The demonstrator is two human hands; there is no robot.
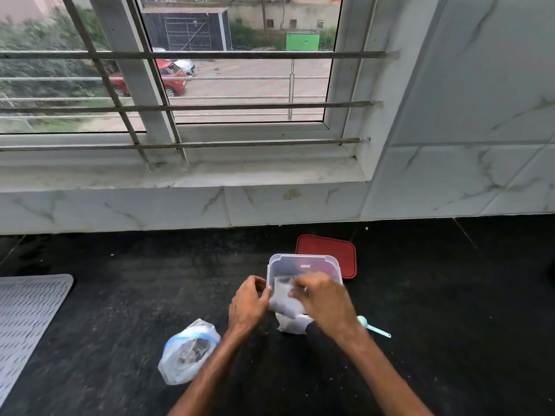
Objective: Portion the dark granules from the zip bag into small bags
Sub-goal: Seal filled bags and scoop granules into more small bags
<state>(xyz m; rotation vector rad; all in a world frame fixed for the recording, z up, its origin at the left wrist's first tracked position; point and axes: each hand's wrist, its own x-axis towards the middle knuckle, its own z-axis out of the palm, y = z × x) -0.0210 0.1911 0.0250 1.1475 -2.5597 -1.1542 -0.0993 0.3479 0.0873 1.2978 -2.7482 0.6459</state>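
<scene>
Both my hands are together on one small bag (283,301), held at the near rim of the clear container (303,261). My left hand (249,301) pinches the bag's left edge. My right hand (322,298) has its fingers curled over the top right of the bag, though it is blurred. Something greyish shows through the plastic.

A second small bag (291,325) lies on the black counter (120,295) just under my hands, touching the container's near side. The zip bag (187,352), with a blue seal strip and dark granules inside, sits slumped beside my left forearm, towards the counter's near edge.

A red lid (327,250) lies flat behind the container, towards the back wall. A pale blue scoop (372,325) lies just right of my right wrist. A white ribbed mat (27,319) lies at the counter's left edge.

The container's far wall carries a small label, too small to read.
</scene>
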